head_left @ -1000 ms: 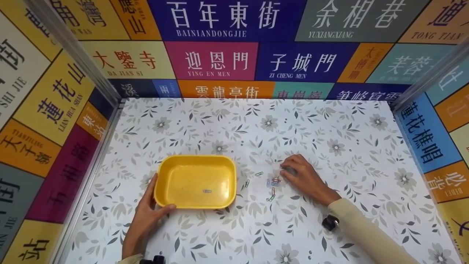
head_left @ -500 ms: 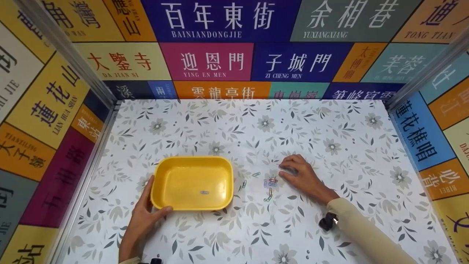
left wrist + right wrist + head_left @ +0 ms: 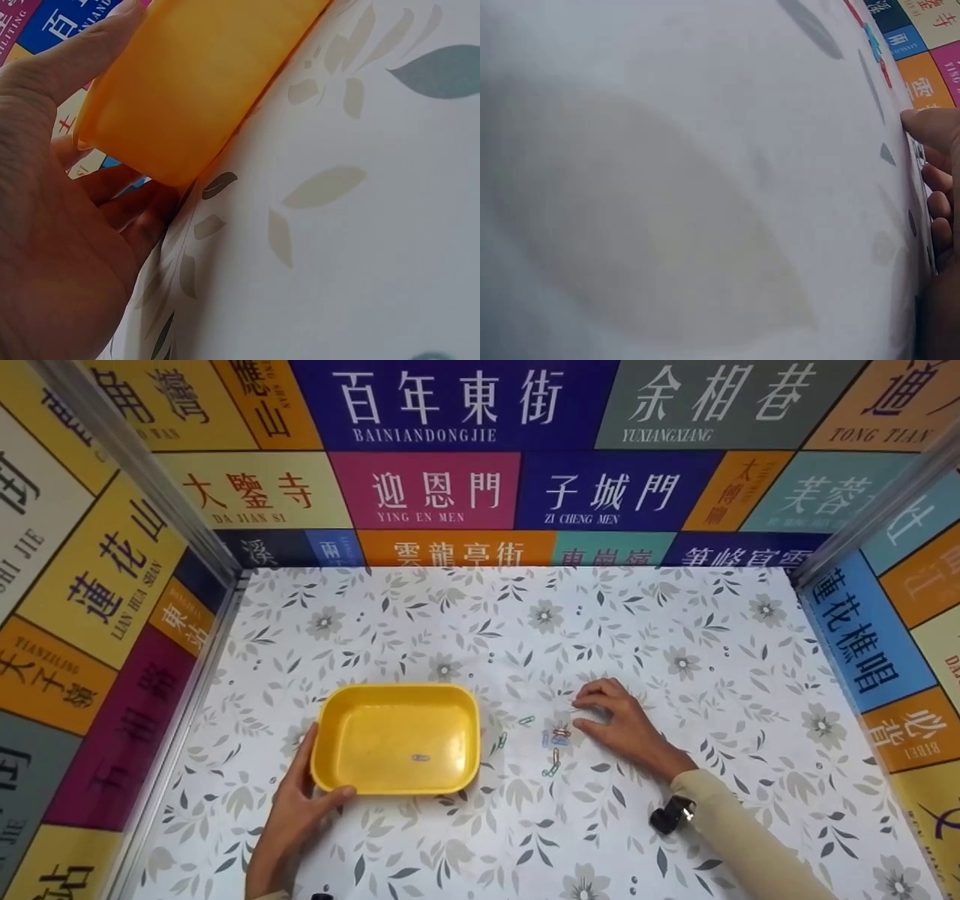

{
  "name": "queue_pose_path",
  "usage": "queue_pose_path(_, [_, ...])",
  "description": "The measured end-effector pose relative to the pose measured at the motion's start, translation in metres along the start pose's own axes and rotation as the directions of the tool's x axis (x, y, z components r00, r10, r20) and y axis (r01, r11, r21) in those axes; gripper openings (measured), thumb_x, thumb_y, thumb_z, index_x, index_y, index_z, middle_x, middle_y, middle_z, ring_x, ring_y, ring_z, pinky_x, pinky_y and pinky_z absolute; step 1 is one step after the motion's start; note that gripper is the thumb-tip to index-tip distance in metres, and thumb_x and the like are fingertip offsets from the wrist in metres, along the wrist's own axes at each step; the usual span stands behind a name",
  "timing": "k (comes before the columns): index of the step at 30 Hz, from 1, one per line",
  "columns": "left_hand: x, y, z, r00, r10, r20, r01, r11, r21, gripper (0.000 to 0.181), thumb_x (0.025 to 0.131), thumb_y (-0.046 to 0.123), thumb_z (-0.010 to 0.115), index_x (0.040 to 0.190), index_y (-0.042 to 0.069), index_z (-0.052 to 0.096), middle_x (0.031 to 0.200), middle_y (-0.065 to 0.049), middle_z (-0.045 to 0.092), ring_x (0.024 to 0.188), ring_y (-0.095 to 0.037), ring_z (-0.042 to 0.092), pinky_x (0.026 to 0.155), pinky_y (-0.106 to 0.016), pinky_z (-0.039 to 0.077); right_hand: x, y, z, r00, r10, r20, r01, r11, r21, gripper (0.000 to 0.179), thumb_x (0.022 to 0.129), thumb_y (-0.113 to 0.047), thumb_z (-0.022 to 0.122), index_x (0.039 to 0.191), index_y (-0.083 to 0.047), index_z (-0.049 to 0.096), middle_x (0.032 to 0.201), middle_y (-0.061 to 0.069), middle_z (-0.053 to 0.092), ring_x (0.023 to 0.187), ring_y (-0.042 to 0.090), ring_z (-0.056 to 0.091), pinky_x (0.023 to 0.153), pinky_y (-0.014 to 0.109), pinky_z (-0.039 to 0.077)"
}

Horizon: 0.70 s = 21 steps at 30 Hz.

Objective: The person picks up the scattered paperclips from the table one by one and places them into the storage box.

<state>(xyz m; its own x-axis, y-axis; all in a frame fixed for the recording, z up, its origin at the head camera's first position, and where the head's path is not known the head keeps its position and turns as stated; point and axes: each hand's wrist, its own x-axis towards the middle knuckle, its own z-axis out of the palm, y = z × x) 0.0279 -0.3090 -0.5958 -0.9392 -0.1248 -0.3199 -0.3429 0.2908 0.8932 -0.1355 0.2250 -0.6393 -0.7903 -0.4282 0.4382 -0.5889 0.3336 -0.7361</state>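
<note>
Clips [image 3: 561,732] just left of your right hand [image 3: 628,729]

Your right thumb and forefinger stand slightly parted, gripping nothing; a small cluster of red and blue clips lies just beside the thumb tip, on the table [image 3: 637,622]. More clips trail from it toward you. Two green clips [image 3: 526,721] lie farther left, one near the wall of the tray [image 3: 375,727]. Your left hand [image 3: 300,808] grips that tray at its near left corner, thumb at the rim. One bluish clip [image 3: 421,758] rests inside.
</note>
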Motion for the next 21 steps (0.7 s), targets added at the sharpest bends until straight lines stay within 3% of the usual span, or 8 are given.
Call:
queue_pose_path(1, [-0.001, 0.000, 0.000, 1.000, -0.014, 0.001, 0.014, 1.000, 0.000, 0.123, 0.089, 0.032, 0.096, 0.177, 0.043, 0.011, 0.184, 0.013, 0.006, 0.170, -0.023, 0.011, 0.138, -0.043, 0.013, 0.001, -0.004, -0.001, 1.000, -0.001, 0.001, 0.001, 1.000, 0.005, 0.034, 0.078, 0.013, 0.093, 0.109, 0.006, 0.083, 0.116, 0.022, 0.071, 0.112, 0.042, 0.061, 0.109, 0.011, 0.044])
queue_pose_path(3, [-0.003, -0.001, 0.002, 1.000, -0.012, -0.009, 0.012, 1.000, 0.003, 0.123, 0.090, 0.031, 0.095, 0.178, 0.040, 0.010, 0.185, 0.011, 0.006, 0.170, -0.023, 0.012, 0.137, -0.033, 0.016, 0.002, -0.012, -0.003, 1.000, -0.014, -0.005, 0.014, 1.000, 0.015, 0.033, 0.078, 0.015, 0.091, 0.108, 0.007, 0.082, 0.115, 0.024, 0.071, 0.111, 0.044, 0.061, 0.108, 0.014, 0.046])
queue_pose_path(7, [-0.006, -0.003, 0.007, 1.000, 0.009, -0.029, -0.009, 1.000, -0.001, 0.120, 0.091, 0.028, 0.094, 0.178, 0.036, 0.013, 0.185, 0.010, 0.010, 0.169, -0.023, 0.016, 0.136, -0.032, 0.018, 0.003, -0.026, -0.004, 0.998, -0.027, -0.049, 0.029, 0.999, 0.037, 0.033, 0.073, 0.025, 0.087, 0.103, 0.013, 0.079, 0.109, 0.033, 0.069, 0.105, 0.054, 0.060, 0.105, 0.018, 0.048])
queue_pose_path(8, [-0.005, -0.004, 0.008, 0.999, 0.014, -0.031, -0.014, 1.000, -0.001, 0.119, 0.091, 0.027, 0.094, 0.179, 0.035, 0.014, 0.185, 0.009, 0.011, 0.169, -0.023, 0.017, 0.136, -0.032, 0.019, 0.001, -0.022, -0.004, 0.998, -0.028, -0.055, 0.030, 0.999, 0.034, 0.033, 0.074, 0.026, 0.087, 0.103, 0.012, 0.080, 0.109, 0.033, 0.069, 0.105, 0.054, 0.060, 0.105, 0.019, 0.048])
queue_pose_path(10, [-0.005, -0.004, 0.009, 1.000, 0.010, -0.030, -0.010, 1.000, -0.004, 0.119, 0.091, 0.028, 0.094, 0.178, 0.037, 0.014, 0.185, 0.010, 0.010, 0.169, -0.024, 0.016, 0.138, -0.047, 0.016, -0.002, -0.014, -0.004, 0.998, -0.014, -0.060, 0.016, 0.999, 0.031, 0.032, 0.074, 0.025, 0.087, 0.102, 0.011, 0.080, 0.110, 0.032, 0.070, 0.106, 0.053, 0.061, 0.105, 0.018, 0.048])
queue_pose_path(15, [-0.002, -0.002, 0.008, 1.000, 0.000, -0.026, 0.000, 1.000, 0.007, 0.120, 0.090, 0.032, 0.095, 0.178, 0.040, 0.013, 0.185, 0.011, 0.009, 0.170, -0.023, 0.014, 0.138, -0.048, 0.015, -0.005, 0.003, -0.003, 0.999, 0.009, -0.044, -0.008, 1.000, 0.027, 0.026, 0.080, 0.019, 0.087, 0.100, 0.004, 0.083, 0.113, 0.024, 0.072, 0.110, 0.044, 0.063, 0.103, 0.013, 0.050])
queue_pose_path(17, [-0.002, -0.002, 0.007, 1.000, 0.012, -0.028, -0.012, 1.000, 0.004, 0.120, 0.090, 0.029, 0.095, 0.178, 0.038, 0.014, 0.185, 0.011, 0.010, 0.169, -0.023, 0.015, 0.138, -0.043, 0.016, -0.005, 0.007, -0.003, 0.999, 0.012, -0.035, -0.011, 0.999, 0.037, 0.023, 0.082, 0.017, 0.087, 0.100, 0.002, 0.084, 0.114, 0.021, 0.072, 0.111, 0.041, 0.063, 0.102, 0.012, 0.051])
queue_pose_path(21, [0.000, -0.002, 0.003, 0.999, 0.028, -0.028, -0.028, 1.000, -0.005, 0.119, 0.091, 0.026, 0.095, 0.179, 0.036, 0.015, 0.184, 0.012, 0.012, 0.169, -0.021, 0.017, 0.128, -0.014, 0.021, -0.002, 0.010, -0.002, 0.999, -0.008, -0.045, 0.010, 0.999, 0.049, 0.022, 0.083, 0.016, 0.088, 0.099, 0.000, 0.085, 0.113, 0.019, 0.073, 0.110, 0.040, 0.063, 0.101, 0.011, 0.051])
